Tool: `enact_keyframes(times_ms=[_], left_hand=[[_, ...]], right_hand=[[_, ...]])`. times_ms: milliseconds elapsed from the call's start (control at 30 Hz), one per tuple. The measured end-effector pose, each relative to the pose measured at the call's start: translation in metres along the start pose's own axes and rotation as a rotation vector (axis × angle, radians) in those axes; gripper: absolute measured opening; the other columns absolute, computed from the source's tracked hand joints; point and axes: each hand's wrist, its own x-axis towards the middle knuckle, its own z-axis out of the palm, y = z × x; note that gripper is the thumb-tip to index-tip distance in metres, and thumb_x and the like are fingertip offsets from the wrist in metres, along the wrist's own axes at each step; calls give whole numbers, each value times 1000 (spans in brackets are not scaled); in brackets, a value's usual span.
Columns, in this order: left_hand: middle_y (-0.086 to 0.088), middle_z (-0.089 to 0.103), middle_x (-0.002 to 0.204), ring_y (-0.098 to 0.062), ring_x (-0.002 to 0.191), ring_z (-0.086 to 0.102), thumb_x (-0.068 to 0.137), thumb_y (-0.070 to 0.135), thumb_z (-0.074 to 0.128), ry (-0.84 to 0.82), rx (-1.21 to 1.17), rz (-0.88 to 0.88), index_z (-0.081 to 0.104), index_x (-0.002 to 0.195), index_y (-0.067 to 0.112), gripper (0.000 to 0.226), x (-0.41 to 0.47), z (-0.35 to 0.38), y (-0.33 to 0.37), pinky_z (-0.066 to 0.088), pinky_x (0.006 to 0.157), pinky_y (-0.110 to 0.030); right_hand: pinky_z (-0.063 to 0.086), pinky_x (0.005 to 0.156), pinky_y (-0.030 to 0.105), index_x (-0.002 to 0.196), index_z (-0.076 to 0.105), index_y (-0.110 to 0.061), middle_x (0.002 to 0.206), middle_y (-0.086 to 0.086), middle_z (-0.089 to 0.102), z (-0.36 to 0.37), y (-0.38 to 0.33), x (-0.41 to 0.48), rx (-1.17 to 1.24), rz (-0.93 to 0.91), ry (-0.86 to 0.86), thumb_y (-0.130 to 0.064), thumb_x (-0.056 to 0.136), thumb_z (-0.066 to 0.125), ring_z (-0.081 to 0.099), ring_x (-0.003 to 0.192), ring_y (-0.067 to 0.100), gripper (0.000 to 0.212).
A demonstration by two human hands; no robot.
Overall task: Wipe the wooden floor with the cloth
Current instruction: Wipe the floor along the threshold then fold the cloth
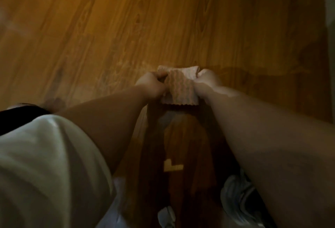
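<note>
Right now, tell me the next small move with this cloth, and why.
Probably lower the cloth flat onto the floor: the left hand and right hand grip its sides, and it seems to hang clear of the floor, so wiping cannot begin yet.

Left hand, right hand: bare. Left forearm, right forearm: bare, uncovered over visible length. Off-white garment at lower left: smooth fabric, soft folds, type unclear. Black band along its upper edge. 1 light grey sneaker: layered panels. Second shoe tip: pale, blurred.
</note>
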Motion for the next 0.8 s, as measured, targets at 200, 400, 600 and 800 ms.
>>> enact_keyframes(times_ms=[200,400,600,800], left_hand=[[16,55,98,2,69,54,87,17,63,1,28,57,58,130,31,45,-52,42,1,46,60,-11],[10,60,85,-12,81,67,83,11,68,-35,-11,49,56,132,25,52,-114,68,-16,59,74,-26],[2,63,104,-12,83,67,83,10,68,-53,29,72,52,136,27,58,-181,84,-46,58,74,-25],[-4,68,87,-15,78,69,82,8,68,-66,109,74,56,132,25,55,-233,83,-61,59,75,-29]], right_hand=[[54,66,37,78,47,-29,91,-2,61,-14,61,-57,150,115,24,-48,76,69,60,79,18,29],[58,76,43,86,56,-26,96,3,67,-11,101,-121,268,73,-13,-44,72,71,65,85,22,27],[57,79,38,82,60,-18,88,3,64,2,130,-178,133,4,83,-21,86,64,64,87,25,6],[57,79,41,89,67,-19,90,4,65,4,150,-247,141,22,112,-19,78,70,66,85,26,11]])
